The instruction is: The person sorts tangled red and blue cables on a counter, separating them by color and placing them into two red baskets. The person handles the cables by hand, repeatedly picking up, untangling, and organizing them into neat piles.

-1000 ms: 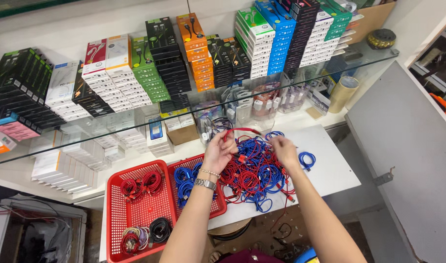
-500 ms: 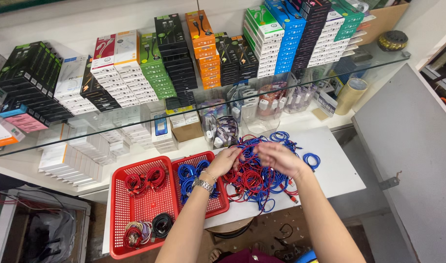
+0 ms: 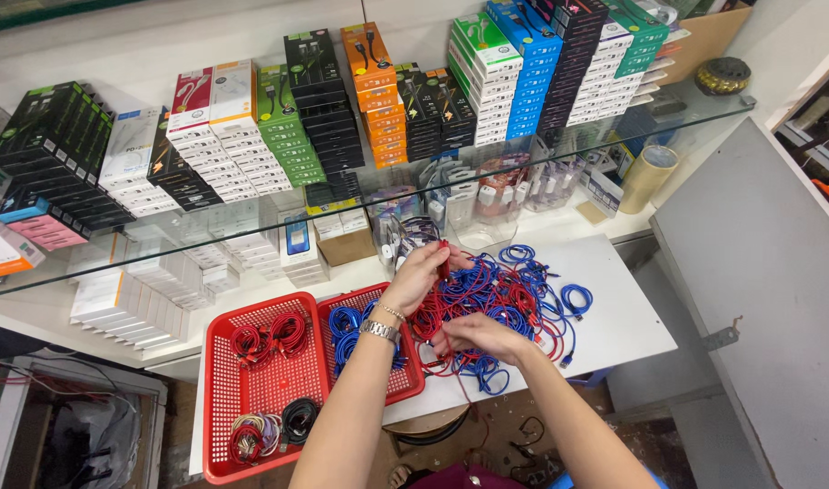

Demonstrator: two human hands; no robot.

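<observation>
Right, workspace: white surface [image 3: 614, 326] under a glass shelf [image 3: 251, 226], both against a pale wall. At the centre lies a tangled heap of red and blue cables [image 3: 510, 303], spreading toward 3 o'clock, where a coiled blue cable [image 3: 576, 299] sits at the heap's edge.

Left hand [image 3: 419, 272] is at the heap's 10 o'clock edge, fingers closed, pinching a red cable [image 3: 443, 258] lifted off the pile; metal wristwatch [image 3: 379, 331] on that wrist. Right hand [image 3: 478, 335] is at the heap's 6 o'clock edge, palm down, fingers curled into the cables; can't tell which strand it grips.

At 9 o'clock of the heap: small red basket [image 3: 405, 385] with blue coils, touching a larger red basket [image 3: 220, 398] further toward 9. Larger one holds red coils at its 12 o'clock end and black plus mixed coils at 6 o'clock.

Room: stacked boxes [image 3: 324, 109] in green, black, orange, blue and white fill the shelf top. More white boxes [image 3: 134, 303] under the glass at 9 o'clock. Tape roll [image 3: 648, 177] at 2 o'clock beneath the shelf. Grey panel [image 3: 759, 299] fills the 3 o'clock side. Brown floor with loose wires visible at 6 o'clock.
</observation>
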